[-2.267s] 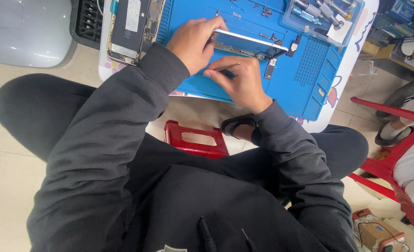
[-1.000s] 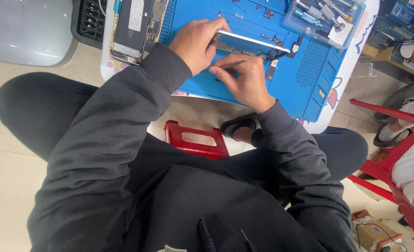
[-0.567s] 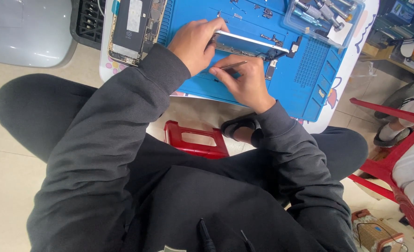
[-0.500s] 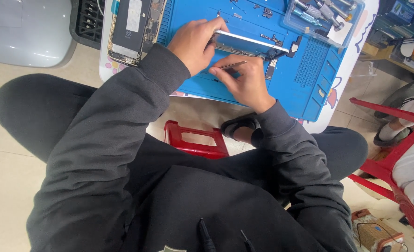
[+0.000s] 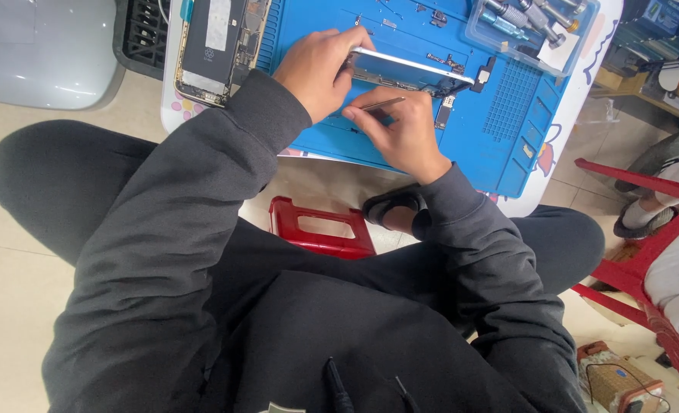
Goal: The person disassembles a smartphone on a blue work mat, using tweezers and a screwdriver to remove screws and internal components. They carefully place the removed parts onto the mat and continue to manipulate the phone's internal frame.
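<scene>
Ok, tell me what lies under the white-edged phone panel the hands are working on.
Under the white-edged phone panel lies the blue rubber work mat. The left hand covers its near end, hiding what is beneath there.

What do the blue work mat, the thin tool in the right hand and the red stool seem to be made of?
Blue work mat: likely silicone or rubber, matte, with moulded grid pockets. Thin tool held in the right hand: looks like metal, slim with a dull sheen, perhaps tweezers. Red stool: probably glossy moulded plastic, with soft highlights.
</scene>
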